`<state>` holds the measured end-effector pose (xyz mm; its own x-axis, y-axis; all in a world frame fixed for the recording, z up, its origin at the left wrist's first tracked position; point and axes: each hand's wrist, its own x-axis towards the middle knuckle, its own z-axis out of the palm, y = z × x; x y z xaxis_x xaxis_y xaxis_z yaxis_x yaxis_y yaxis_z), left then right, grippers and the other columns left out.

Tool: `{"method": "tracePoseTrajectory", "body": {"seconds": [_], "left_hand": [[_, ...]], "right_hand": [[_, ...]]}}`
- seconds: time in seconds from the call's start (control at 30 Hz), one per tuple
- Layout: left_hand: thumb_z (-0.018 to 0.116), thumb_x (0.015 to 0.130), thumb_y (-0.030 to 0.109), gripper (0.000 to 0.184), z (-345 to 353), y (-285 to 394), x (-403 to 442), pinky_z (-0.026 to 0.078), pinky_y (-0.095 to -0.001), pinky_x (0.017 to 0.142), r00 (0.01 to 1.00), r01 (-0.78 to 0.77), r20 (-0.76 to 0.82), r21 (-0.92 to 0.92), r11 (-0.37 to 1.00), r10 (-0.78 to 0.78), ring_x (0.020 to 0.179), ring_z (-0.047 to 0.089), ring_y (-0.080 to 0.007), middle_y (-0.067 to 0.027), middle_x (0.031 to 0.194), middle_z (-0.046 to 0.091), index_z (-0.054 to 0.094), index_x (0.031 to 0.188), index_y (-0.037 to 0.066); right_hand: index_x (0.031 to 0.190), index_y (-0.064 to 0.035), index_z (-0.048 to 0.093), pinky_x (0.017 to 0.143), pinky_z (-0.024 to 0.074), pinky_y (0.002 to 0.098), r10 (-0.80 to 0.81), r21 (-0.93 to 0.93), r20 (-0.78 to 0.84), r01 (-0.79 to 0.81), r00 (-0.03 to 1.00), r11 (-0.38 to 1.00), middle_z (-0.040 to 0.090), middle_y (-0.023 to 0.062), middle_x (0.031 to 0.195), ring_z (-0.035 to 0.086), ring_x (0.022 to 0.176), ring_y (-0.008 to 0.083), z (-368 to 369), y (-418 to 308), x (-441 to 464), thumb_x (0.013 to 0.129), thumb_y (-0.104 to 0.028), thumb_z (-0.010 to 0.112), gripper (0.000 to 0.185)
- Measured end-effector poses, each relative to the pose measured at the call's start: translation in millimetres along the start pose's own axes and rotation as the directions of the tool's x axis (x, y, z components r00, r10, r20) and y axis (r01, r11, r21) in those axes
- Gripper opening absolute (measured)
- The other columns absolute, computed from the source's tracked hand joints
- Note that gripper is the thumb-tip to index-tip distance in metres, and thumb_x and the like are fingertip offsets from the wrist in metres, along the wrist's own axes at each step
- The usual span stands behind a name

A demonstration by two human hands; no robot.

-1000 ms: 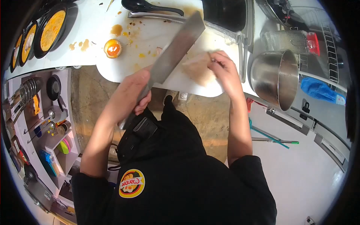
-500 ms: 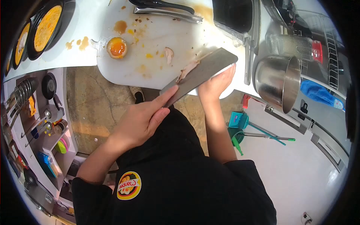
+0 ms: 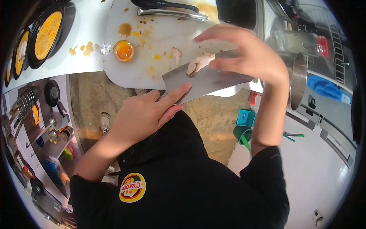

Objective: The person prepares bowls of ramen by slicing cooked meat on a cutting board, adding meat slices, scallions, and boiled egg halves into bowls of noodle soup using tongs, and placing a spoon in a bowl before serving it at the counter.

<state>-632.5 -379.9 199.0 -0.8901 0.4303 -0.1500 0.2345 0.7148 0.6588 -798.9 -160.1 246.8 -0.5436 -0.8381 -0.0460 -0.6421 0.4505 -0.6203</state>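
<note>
My left hand (image 3: 139,116) is closed round the handle end of a wide-bladed cleaver (image 3: 221,80), its index finger stretched along the blade. The blade lies flat and low over the front of a white cutting board (image 3: 145,78). A pale piece of meat with a browned edge (image 3: 200,64) rests on top of the blade. Above the blade's right part hovers my right hand (image 3: 251,53), slightly blurred, thumb and fingers apart with nothing between them. On the board are an egg with orange yolk showing (image 3: 124,50) and a small meat scrap (image 3: 176,54).
Metal tongs (image 3: 171,14) and a black utensil (image 3: 164,4) lie at the board's back. Black bowls of orange food (image 3: 48,34) stand at the left. A steel pot (image 3: 298,82) and a clear, red-ended container (image 3: 297,44) are at the right. Sauce spots mark the board.
My right hand has come from beneath the cleaver's far end to above the blade and opened. The blade has turned flatter and shows more of its face, with the meat on it.
</note>
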Motion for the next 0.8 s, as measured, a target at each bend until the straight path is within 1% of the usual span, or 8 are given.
{"method": "tracePoseTrajectory", "body": {"seconds": [0.03, 0.1, 0.33, 0.4, 0.47, 0.53, 0.6, 0.8], "left_hand": [[0.059, 0.093, 0.030, 0.051, -2.3, 2.3, 0.2, 0.047, -0.0411, 0.056, 1.000, -0.010, -0.001, 0.005, 1.000, 0.010, 0.058, 0.057, -0.0303, -0.0096, 0.068, 0.051, 0.046, 0.142, 0.029], [0.060, 0.092, 0.031, 0.051, -6.3, 5.5, -1.4, 0.047, -0.0403, 0.053, 0.999, -0.038, -0.031, 0.035, 0.999, 0.039, 0.056, 0.055, -0.0292, -0.0087, 0.066, 0.049, 0.047, 0.141, 0.029], [0.061, 0.092, 0.029, 0.052, 0.8, 9.7, -9.2, 0.047, -0.0402, 0.056, 0.998, -0.057, -0.006, 0.008, 0.998, 0.057, 0.055, 0.054, -0.0313, -0.0100, 0.067, 0.051, 0.047, 0.142, 0.027], [0.058, 0.095, 0.025, 0.050, 13.7, 5.3, -10.7, 0.045, -0.0347, 0.053, 0.997, -0.052, -0.071, -0.303, 0.952, 0.032, 0.051, 0.052, -0.0236, -0.0087, 0.063, 0.049, 0.045, 0.143, 0.022], [0.054, 0.098, 0.025, 0.047, 8.7, 5.0, -12.8, 0.046, -0.0335, 0.056, 0.998, 0.052, -0.016, -0.483, 0.874, -0.068, 0.052, 0.052, -0.0221, -0.0106, 0.063, 0.051, 0.044, 0.143, 0.018], [0.050, 0.100, 0.025, 0.045, 3.2, 2.7, -10.1, 0.047, -0.0323, 0.059, 0.988, 0.148, 0.062, -0.637, 0.756, -0.141, 0.052, 0.052, -0.0207, -0.0125, 0.062, 0.053, 0.043, 0.144, 0.015], [0.045, 0.102, 0.023, 0.043, -0.5, 0.2, -3.7, 0.045, -0.0282, 0.065, 0.950, 0.307, 0.178, -0.693, 0.653, -0.257, 0.058, 0.049, -0.0138, -0.0118, 0.063, 0.052, 0.042, 0.143, 0.009], [0.044, 0.103, 0.022, 0.042, -1.1, 10.3, 27.5, 0.047, -0.0313, 0.073, 0.970, 0.236, 0.205, -0.653, 0.720, -0.132, 0.068, 0.056, -0.0195, -0.0169, 0.074, 0.058, 0.043, 0.141, 0.006]], "right_hand": [[0.105, -0.0003, 0.068, 0.081, 0.0476, 0.0295, 0.003, -0.007, -0.009, -0.003, 1.000, 1.000, 0.069, 0.0105, 0.097, 0.063, 0.091, 0.0165, -7.1, -3.9, 15.0, 0.080, -0.022, 0.068, 0.033], [0.099, 0.0026, 0.070, 0.075, 0.0503, 0.0279, 0.293, -0.051, 0.636, -0.340, 0.714, 0.939, 0.071, 0.0089, 0.090, 0.065, 0.085, 0.0130, -13.2, -13.0, 46.1, 0.079, -0.012, 0.071, 0.025], [0.090, 0.0004, 0.071, 0.067, 0.0498, 0.0238, 0.163, 0.107, 0.585, -0.275, 0.795, 0.955, 0.071, 0.0043, 0.081, 0.064, 0.075, 0.0090, 12.3, 11.1, 76.5, 0.082, -0.009, 0.070, 0.013], [0.092, 0.0004, 0.070, 0.071, 0.0500, 0.0261, 0.193, 0.002, 0.494, -0.223, 0.847, 0.975, 0.071, 0.0047, 0.084, 0.064, 0.079, 0.0111, 6.5, 18.9, 71.9, 0.084, -0.011, 0.068, 0.014], [0.097, 0.0046, 0.069, 0.073, 0.0532, 0.0370, 0.185, 0.135, 0.082, -0.195, 0.979, 0.971, 0.069, 0.0215, 0.084, 0.067, 0.076, 0.0319, -9.1, 35.9, 57.5, 0.085, -0.014, 0.059, 0.024], [0.107, -0.0045, 0.070, 0.089, 0.0499, 0.0367, 0.523, 0.052, -0.199, -0.524, 0.829, 0.850, 0.065, 0.0230, 0.115, 0.066, 0.102, 0.0280, -33.1, -8.9, 35.1, 0.091, -0.016, 0.059, 0.023], [0.092, 0.0012, 0.067, 0.075, 0.0495, 0.0277, 0.475, 0.152, -0.619, -0.497, 0.626, 0.854, 0.070, 0.0062, 0.088, 0.064, 0.081, 0.0145, 4.2, 9.1, -12.1, 0.087, -0.013, 0.065, 0.015], [0.097, -0.0015, 0.058, 0.076, 0.0431, 0.0418, 0.362, 0.062, -0.800, -0.535, 0.479, 0.842, 0.058, 0.0159, 0.090, 0.054, 0.086, 0.0345, 118.5, 0.0, -53.6, 0.090, -0.012, 0.057, 0.013]]}}
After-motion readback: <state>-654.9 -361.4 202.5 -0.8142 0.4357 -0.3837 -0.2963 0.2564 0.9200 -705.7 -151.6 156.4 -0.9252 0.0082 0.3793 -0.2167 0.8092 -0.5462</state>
